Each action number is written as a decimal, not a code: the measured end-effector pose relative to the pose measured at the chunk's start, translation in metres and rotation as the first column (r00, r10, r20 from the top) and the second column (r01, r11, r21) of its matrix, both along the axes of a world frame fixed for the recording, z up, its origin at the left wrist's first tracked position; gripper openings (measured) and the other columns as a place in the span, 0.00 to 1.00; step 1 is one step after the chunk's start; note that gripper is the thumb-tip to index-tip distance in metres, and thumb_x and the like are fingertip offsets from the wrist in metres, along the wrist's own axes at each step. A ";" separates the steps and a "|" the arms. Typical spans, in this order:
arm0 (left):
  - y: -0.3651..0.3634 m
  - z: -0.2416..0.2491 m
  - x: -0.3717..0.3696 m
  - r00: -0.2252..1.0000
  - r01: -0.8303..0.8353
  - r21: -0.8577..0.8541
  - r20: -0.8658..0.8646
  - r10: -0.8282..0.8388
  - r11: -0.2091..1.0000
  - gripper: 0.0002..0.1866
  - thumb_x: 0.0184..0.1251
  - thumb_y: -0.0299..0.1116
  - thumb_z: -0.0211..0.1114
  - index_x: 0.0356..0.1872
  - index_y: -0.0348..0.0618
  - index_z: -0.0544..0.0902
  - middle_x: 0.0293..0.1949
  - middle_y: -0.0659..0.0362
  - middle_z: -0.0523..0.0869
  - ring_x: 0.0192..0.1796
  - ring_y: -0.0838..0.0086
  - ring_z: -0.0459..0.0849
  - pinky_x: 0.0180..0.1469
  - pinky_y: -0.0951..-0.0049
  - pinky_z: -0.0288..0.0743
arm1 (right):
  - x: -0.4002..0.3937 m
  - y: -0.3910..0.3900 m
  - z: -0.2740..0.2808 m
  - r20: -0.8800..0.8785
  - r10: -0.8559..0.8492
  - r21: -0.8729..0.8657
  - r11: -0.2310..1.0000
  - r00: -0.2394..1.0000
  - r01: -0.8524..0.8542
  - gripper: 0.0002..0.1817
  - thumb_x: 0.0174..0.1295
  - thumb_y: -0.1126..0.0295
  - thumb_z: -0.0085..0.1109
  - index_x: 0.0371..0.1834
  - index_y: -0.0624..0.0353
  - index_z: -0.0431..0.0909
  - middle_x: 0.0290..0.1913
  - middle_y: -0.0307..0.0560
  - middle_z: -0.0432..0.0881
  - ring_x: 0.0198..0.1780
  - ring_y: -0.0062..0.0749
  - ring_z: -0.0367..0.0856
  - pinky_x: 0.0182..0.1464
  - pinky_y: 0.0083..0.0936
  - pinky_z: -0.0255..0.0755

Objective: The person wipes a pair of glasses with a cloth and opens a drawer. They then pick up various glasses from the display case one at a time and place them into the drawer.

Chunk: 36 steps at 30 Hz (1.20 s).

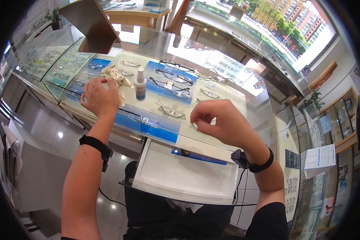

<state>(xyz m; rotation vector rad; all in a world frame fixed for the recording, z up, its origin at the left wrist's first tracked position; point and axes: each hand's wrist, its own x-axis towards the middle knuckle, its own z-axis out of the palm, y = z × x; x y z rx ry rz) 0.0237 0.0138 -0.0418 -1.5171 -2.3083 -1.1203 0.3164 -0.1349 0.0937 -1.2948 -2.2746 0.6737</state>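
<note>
At upper left, the crumpled cloth lay against the left hand, its grip half-curled, hold unclear — the right hand, lower right of it, was curled farther off, contents hidden.

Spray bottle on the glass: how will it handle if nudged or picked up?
Bottle looks tall and narrow, so a push near the nozzle would probably tip it. A low push may slide it, since the glass looks smooth. Weight's a guess: likely light given its slim body, but fill level isn't clear.

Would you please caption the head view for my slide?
Left hand at crumpled cloth, right hand over glass display counter.
</note>
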 end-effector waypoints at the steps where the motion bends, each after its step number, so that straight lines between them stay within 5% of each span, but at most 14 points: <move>1: 0.000 0.000 0.000 1.000 0.001 0.002 0.002 -0.001 1.000 0.14 0.71 0.50 0.61 0.44 0.56 0.85 0.66 0.60 0.82 0.75 0.64 0.70 0.75 0.47 0.52 | 0.013 0.014 0.000 -0.046 -0.087 0.002 0.996 0.995 0.087 0.05 0.59 0.76 0.61 0.37 0.63 0.84 0.27 0.49 0.83 0.29 0.32 0.81 0.36 0.30 0.76; 3: 0.000 0.000 0.000 1.000 -0.001 -0.005 -0.003 0.001 1.000 0.14 0.71 0.50 0.61 0.44 0.56 0.85 0.66 0.60 0.82 0.75 0.63 0.70 0.75 0.47 0.52 | 0.044 0.047 -0.001 0.073 -0.252 0.030 0.968 0.965 0.250 0.06 0.59 0.75 0.62 0.37 0.63 0.84 0.26 0.48 0.84 0.28 0.28 0.81 0.36 0.29 0.76; 9: 0.000 0.001 0.001 1.000 -0.009 0.003 -0.010 0.009 1.000 0.13 0.71 0.50 0.61 0.44 0.55 0.84 0.65 0.60 0.83 0.74 0.63 0.71 0.74 0.47 0.53 | 0.114 0.124 -0.030 0.229 -0.381 0.254 0.912 0.896 0.323 0.07 0.61 0.74 0.62 0.39 0.61 0.88 0.34 0.47 0.89 0.37 0.39 0.85 0.47 0.33 0.80; 11: -0.002 0.004 0.002 1.000 -0.007 -0.002 -0.008 0.007 1.000 0.13 0.71 0.50 0.61 0.44 0.55 0.84 0.65 0.59 0.83 0.74 0.63 0.71 0.74 0.47 0.53 | 0.125 0.136 -0.041 0.475 -0.312 0.523 0.852 0.823 0.022 0.08 0.62 0.73 0.61 0.38 0.57 0.90 0.44 0.42 0.90 0.49 0.43 0.84 0.57 0.36 0.77; 12: -0.003 0.005 0.002 1.000 0.001 -0.012 -0.010 -0.001 1.000 0.14 0.71 0.50 0.61 0.43 0.55 0.84 0.65 0.59 0.83 0.74 0.62 0.71 0.74 0.47 0.53 | 0.120 0.136 -0.039 0.540 -0.338 0.418 0.903 0.771 0.103 0.09 0.63 0.73 0.60 0.37 0.55 0.91 0.50 0.37 0.89 0.56 0.42 0.80 0.62 0.35 0.74; 19: -0.001 0.000 0.001 1.000 0.004 0.022 -0.017 -0.004 1.000 0.14 0.71 0.50 0.61 0.43 0.54 0.85 0.63 0.59 0.84 0.73 0.61 0.72 0.74 0.47 0.53 | 0.115 0.134 -0.051 0.579 -0.325 0.388 0.917 0.748 0.099 0.09 0.64 0.72 0.59 0.39 0.57 0.90 0.49 0.40 0.89 0.55 0.45 0.81 0.61 0.39 0.75; 24: 0.000 -0.001 0.000 1.000 0.009 0.025 -0.012 -0.009 1.000 0.14 0.71 0.49 0.61 0.43 0.54 0.85 0.63 0.60 0.84 0.73 0.63 0.72 0.74 0.47 0.53 | 0.067 0.071 -0.009 0.188 -0.146 0.090 0.987 0.971 0.131 0.13 0.73 0.66 0.57 0.52 0.62 0.86 0.54 0.46 0.86 0.57 0.39 0.82 0.62 0.34 0.75; 28: 0.001 -0.002 -0.001 1.000 0.009 0.021 -0.021 -0.008 1.000 0.13 0.70 0.49 0.60 0.43 0.54 0.85 0.62 0.61 0.84 0.73 0.64 0.72 0.73 0.47 0.53 | 0.028 0.004 0.006 -0.063 0.174 -0.236 0.954 0.983 -0.184 0.17 0.78 0.64 0.52 0.54 0.67 0.83 0.54 0.52 0.83 0.58 0.44 0.81 0.63 0.34 0.73; 31: 0.000 0.000 0.000 1.000 0.009 0.006 -0.015 -0.009 1.000 0.13 0.70 0.49 0.61 0.43 0.55 0.85 0.62 0.62 0.84 0.73 0.64 0.72 0.74 0.47 0.53 | 0.004 -0.034 -0.011 -0.017 0.312 -0.407 0.865 0.950 -0.292 0.19 0.80 0.62 0.48 0.58 0.68 0.80 0.60 0.53 0.79 0.62 0.47 0.78 0.67 0.36 0.70; 36: -0.001 0.002 0.001 1.000 -0.001 -0.031 -0.003 0.001 1.000 0.13 0.70 0.49 0.61 0.45 0.57 0.85 0.62 0.63 0.84 0.74 0.65 0.71 0.74 0.46 0.53 | -0.011 -0.054 -0.086 0.107 0.284 -0.516 0.835 0.953 -0.191 0.21 0.79 0.62 0.47 0.59 0.72 0.77 0.65 0.55 0.75 0.66 0.50 0.75 0.70 0.38 0.69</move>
